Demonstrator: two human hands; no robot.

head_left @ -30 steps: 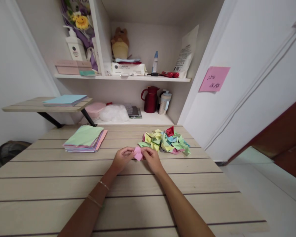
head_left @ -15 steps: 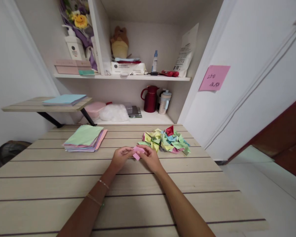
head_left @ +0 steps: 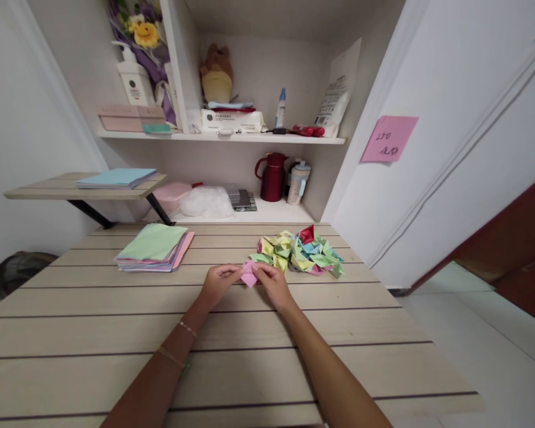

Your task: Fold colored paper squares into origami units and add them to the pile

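Observation:
A small folded pink paper (head_left: 249,274) is held between both hands, just above the slatted table. My left hand (head_left: 220,282) pinches its left side with thumb and fingers. On its right side, my right hand (head_left: 273,285) grips it the same way. Just beyond the right hand lies a pile of folded paper pieces (head_left: 298,252) in yellow, green, blue, pink and red. Farther left is a stack of square coloured paper (head_left: 154,246) with a green sheet on top.
The wooden table (head_left: 232,356) has dark seams. At its back left stands a small raised shelf (head_left: 49,189) bearing blue paper (head_left: 118,177). Behind are a red jug (head_left: 273,178), a pale cup (head_left: 298,184) and a cabinet shelf. A pink note (head_left: 389,139) sticks to the right wall.
The pink paper has changed shape slightly between my fingers, now showing a wider pointed outline. Both hands stay in nearly the same place, still holding it.

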